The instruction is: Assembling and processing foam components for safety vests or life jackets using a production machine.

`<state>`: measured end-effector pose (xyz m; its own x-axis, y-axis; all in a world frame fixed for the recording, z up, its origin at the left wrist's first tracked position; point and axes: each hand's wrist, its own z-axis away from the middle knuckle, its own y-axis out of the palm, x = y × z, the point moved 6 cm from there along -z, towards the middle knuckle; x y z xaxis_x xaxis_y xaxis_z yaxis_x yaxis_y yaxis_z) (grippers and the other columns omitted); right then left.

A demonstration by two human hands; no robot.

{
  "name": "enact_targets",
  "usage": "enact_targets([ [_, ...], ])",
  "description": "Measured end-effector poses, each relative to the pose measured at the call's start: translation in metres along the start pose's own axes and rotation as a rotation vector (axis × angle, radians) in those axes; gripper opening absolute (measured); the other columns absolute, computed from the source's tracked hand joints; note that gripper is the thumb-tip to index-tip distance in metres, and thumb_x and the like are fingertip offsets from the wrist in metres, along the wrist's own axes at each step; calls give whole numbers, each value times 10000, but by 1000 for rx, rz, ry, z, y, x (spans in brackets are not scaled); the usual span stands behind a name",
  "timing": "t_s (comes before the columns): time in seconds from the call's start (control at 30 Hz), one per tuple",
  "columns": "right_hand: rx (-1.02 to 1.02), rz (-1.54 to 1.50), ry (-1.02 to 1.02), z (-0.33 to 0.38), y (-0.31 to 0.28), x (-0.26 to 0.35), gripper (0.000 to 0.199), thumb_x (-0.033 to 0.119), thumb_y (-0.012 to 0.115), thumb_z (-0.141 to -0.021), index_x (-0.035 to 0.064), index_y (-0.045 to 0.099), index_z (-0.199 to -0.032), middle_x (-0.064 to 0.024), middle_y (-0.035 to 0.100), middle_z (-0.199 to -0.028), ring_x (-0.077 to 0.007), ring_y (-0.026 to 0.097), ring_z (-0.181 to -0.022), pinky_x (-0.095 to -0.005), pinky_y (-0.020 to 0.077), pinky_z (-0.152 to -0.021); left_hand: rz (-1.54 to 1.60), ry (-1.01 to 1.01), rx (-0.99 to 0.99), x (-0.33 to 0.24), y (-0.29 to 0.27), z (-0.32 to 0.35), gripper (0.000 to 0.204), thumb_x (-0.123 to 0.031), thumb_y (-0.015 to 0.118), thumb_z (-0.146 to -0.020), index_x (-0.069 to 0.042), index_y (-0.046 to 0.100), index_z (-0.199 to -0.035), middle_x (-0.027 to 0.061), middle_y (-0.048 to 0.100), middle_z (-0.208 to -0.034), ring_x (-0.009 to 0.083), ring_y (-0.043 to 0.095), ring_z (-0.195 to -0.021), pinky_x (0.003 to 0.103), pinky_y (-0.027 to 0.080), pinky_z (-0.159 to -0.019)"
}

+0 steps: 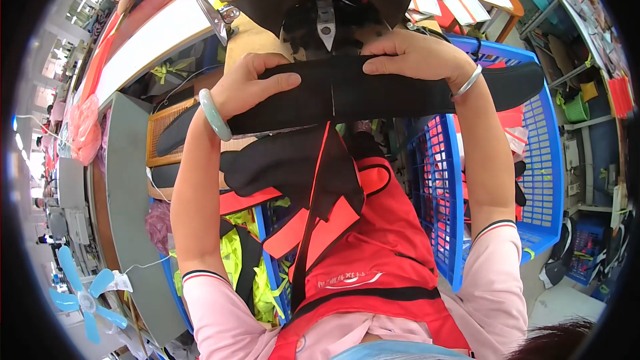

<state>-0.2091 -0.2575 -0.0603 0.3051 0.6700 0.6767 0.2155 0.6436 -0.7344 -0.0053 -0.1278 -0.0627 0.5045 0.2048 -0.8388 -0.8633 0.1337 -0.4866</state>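
Gripping a long black fabric panel [310, 99] with left hand [251, 87] and right hand [415, 59], thumbs on top, either side of its middle.
Just beyond the panel is a pointed silver metal fitting [325, 27]; below its right end, a blue plastic basket [548, 153]; on its near side, a red fabric apron [400, 233].

pink sleeves [490, 280] | striped cuffs [495, 227] | red apron [400, 247] | pale-green bangle [211, 115] | silver bangle [469, 83]

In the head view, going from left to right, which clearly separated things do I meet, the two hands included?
Light-blue fan, left hand, pointed metal machine part, right hand, small green basket.
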Motion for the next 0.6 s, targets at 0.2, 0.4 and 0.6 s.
enact_targets([
  [0.2,-91,83,-40,-4,-12,-1,414,346,670,-930,-11,662,-1139,-100,704,-930,-165,648,-862,-284,500,-786,-6,90,-59,2,-10,-11,412,-272,725,-885,72,665,-1104,54,705,-923,96,625,-827,250,511,-753],
  [0.4,-69,61,-66,-12,-18,-2,411,355,679,-922,1,674,-1131,-94,713,-925,-162,659,-882,-283,505,-807,110,64,-18,8,-13,-19,423,-276,738,-884,63,658,-1124,34,691,-947,66,598,-876,230,492,-792],
  [0.6,-25,66,-43,-20,-22,-4,420,363,684,-918,5,678,-1136,-91,721,-976,-169,666,-921,-280,503,-836,204,60,-53,18,-17,-31,451,-284,750,-877,67,648,-1141,25,684,-936,64,598,-878,228,491,-793],
])
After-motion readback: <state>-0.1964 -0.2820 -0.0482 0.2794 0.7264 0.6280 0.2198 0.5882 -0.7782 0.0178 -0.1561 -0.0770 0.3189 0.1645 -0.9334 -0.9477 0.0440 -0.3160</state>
